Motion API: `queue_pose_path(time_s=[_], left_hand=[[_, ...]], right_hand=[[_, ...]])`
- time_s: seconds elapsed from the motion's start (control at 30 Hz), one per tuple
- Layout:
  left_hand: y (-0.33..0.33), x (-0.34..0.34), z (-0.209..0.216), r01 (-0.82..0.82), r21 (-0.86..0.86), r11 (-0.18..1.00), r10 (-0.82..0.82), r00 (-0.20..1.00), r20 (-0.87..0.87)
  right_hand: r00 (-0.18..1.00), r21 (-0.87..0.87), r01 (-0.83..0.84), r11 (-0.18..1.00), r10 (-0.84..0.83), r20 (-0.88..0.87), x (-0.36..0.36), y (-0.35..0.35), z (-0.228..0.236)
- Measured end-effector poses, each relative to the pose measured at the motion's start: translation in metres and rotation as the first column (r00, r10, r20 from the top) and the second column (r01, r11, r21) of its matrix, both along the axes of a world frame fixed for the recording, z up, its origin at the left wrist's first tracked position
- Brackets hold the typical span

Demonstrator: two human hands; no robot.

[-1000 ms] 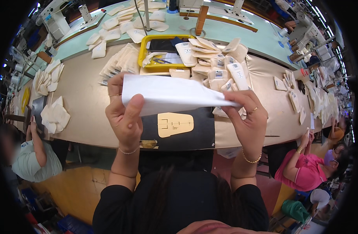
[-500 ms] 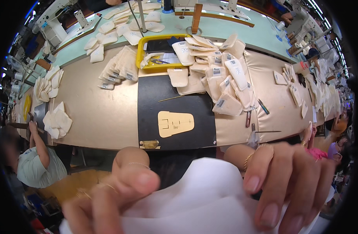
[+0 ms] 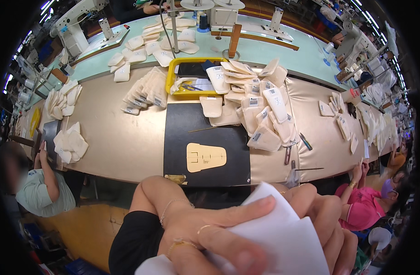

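Observation:
Close to me, below the table's near edge, a folded white sheet [image 3: 297, 233] is between my hands; whether it is paper or thin cloth I cannot tell. My left hand [image 3: 196, 224] reaches across it from the left, thumb stretched along its top and a finger blurred over its front. My right hand [image 3: 327, 215] closes on the sheet's right side with bent fingers. Beyond them a cream card template [image 3: 206, 157] with dark marks lies flat on a black mat [image 3: 175, 133], touched by neither hand.
Behind the mat stands a yellow tray [image 3: 170, 82] holding a phone and tools. Many cream pads [image 3: 263, 137] lie heaped beside it, with a fanned stack [image 3: 146, 91] to the left. Cutters [image 3: 305, 141] lie at right. Co-workers sit at left [image 3: 45, 192] and right [image 3: 363, 206]; sewing machines [image 3: 75, 30] stand behind.
My left hand has moved right, across the white sheet, and the two hands are nearer each other. The spread sheet is now folded narrower. The template and pads stay in place.

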State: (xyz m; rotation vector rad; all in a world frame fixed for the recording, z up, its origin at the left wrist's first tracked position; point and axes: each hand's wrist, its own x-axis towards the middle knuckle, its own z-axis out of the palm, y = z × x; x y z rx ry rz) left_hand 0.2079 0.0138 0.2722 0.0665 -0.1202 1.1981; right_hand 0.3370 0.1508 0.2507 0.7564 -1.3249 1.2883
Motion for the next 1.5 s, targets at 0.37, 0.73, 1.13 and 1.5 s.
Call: queue_pose_path(time_s=[0.37, 0.73, 1.13, 1.5], left_hand=[[0.004, 0.006, -0.027, 0.044, 0.097, 0.994, -0.054, 0.993, 0.104], [-0.01, 0.009, -0.014, -0.088, -0.024, 0.996, 0.088, 0.996, -0.001], [0.006, 0.017, -0.019, 0.211, -0.061, 0.976, -0.207, 0.976, 0.066], [0.009, 0.027, -0.037, 0.222, 0.2, 0.954, -0.228, 0.974, 0.005]], right_hand=[[0.942, -0.213, 0.327, 0.921, -0.3, 0.15, -0.012, -0.036, 0.025], [0.947, 0.016, 0.313, 0.95, -0.31, -0.087, -0.006, -0.005, 0.002], [0.875, -0.142, 0.485, 0.863, -0.476, 0.092, -0.007, -0.03, 0.01], [0.853, 0.019, 0.522, 0.853, -0.522, 0.0, -0.008, -0.025, -0.007]])
